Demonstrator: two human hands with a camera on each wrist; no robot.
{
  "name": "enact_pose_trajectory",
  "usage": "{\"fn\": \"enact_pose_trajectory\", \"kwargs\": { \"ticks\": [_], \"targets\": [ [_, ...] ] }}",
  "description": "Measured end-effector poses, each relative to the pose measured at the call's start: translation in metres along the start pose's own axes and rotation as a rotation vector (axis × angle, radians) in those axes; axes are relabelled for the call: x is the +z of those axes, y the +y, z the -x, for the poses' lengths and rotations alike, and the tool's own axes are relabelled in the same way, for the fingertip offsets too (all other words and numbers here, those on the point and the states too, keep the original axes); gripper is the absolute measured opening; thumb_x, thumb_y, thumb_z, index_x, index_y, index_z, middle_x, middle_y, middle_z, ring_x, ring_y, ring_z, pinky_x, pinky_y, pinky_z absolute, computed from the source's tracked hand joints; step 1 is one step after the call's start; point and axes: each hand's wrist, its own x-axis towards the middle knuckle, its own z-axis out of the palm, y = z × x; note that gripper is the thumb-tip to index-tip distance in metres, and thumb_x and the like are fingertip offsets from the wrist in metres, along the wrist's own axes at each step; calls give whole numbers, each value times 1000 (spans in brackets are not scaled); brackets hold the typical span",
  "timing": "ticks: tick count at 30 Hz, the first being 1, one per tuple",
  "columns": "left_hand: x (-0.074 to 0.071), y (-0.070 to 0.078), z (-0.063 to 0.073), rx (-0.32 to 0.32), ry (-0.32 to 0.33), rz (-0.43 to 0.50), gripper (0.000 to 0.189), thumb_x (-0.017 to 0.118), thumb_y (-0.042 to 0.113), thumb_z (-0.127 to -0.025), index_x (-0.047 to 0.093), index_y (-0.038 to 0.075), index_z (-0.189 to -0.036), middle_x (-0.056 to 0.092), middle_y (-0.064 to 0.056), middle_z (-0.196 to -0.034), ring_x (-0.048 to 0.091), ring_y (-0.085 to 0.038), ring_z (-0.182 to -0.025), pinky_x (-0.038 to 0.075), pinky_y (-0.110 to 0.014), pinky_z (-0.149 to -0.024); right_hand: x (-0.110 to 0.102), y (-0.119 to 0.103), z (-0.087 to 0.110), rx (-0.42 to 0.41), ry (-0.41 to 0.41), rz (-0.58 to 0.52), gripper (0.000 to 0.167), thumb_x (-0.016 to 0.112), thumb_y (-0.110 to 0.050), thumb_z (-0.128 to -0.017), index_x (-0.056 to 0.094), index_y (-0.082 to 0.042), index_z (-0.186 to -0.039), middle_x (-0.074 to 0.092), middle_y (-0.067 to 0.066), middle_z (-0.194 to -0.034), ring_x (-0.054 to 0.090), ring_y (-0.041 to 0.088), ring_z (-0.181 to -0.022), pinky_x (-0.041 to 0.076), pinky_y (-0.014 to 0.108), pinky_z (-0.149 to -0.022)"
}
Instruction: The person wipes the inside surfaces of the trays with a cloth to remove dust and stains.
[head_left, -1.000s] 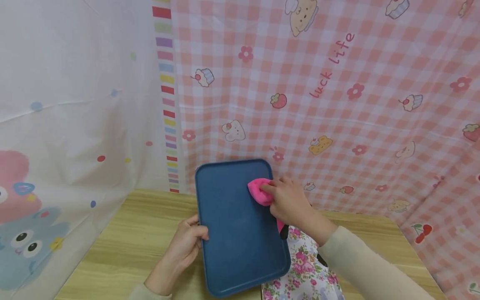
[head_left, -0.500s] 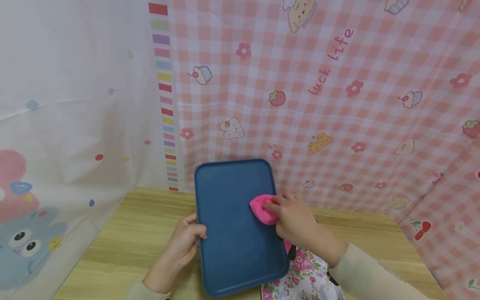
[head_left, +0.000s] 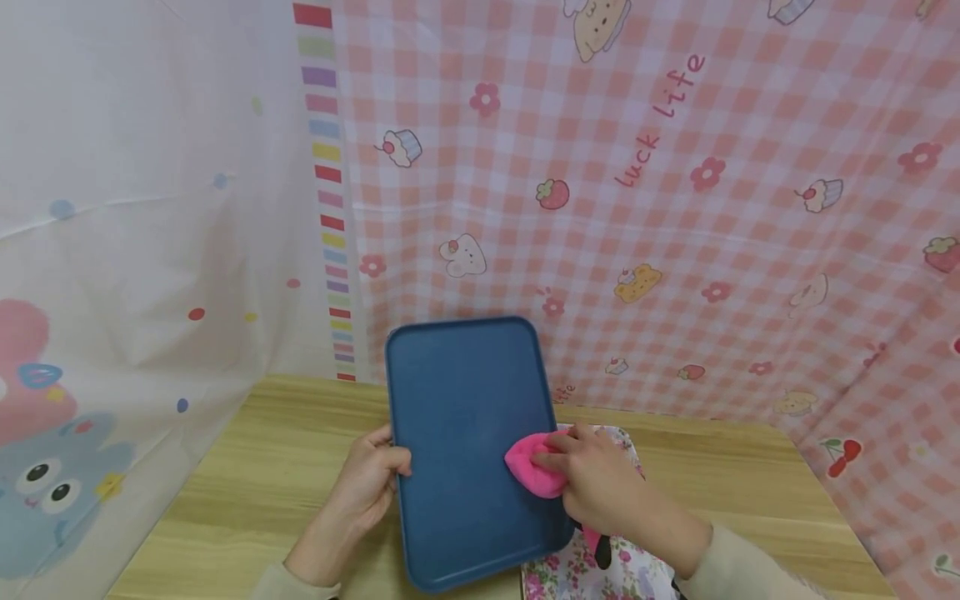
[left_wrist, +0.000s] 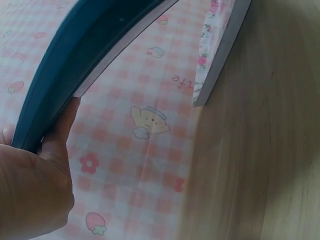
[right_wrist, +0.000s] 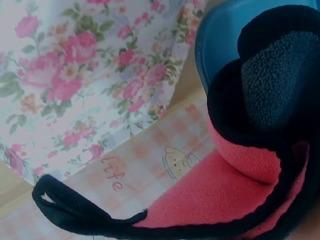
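A dark blue rectangular tray (head_left: 468,400) with a raised rim is held up at a tilt above the table. My left hand (head_left: 369,479) grips its left edge, thumb over the rim; the left wrist view shows the fingers behind the tray (left_wrist: 65,70). In my right hand (head_left: 607,479) is a bunched pink cloth (head_left: 536,467), pressed on the tray's inner face near the right edge. Close up in the right wrist view, the cloth (right_wrist: 205,195) has black edging, a grey fleecy side and a black hanging loop.
Behind the right hand, a white floral-patterned board or tray (head_left: 622,575) lies on the wooden table (head_left: 225,492). A pink checked curtain (head_left: 487,192) hangs at the back, and a white printed curtain (head_left: 150,250) at the left.
My right hand has slid the pink cloth down along the right side of the tray, from its upper part to below the middle. The left hand and tray have barely moved.
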Motion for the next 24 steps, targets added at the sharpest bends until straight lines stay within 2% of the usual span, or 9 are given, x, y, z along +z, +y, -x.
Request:
{"fn": "enact_pose_trajectory", "kwargs": {
  "ticks": [6,16,24],
  "targets": [
    [0,-1,0,10,11,-3,54,44,-19,-57,70,-9,-103,69,-12,-100,64,-21,-77,53,-29,-62,4,-5,12,-4,-41,-19,49,61,6,-76,80,-11,-118,74,11,-119,62,27,-96,57,47,-84],
    [-1,0,0,7,18,-1,59,45,-20,-56,71,-9,-108,68,-13,-108,64,-23,-85,55,-29,-65,10,-11,23,-31,-129,-17,47,67,5,-73,78,-11,-116,74,6,-110,53,18,-84,51,37,-80],
    [-3,4,-1,25,48,21,47,45,-20,-55,71,0,-88,64,-9,-96,60,-19,-77,50,-24,-58,13,-13,30,1,-209,-116,41,68,2,-79,79,-12,-116,75,0,-108,47,10,-79,43,27,-72]
  ]
}}
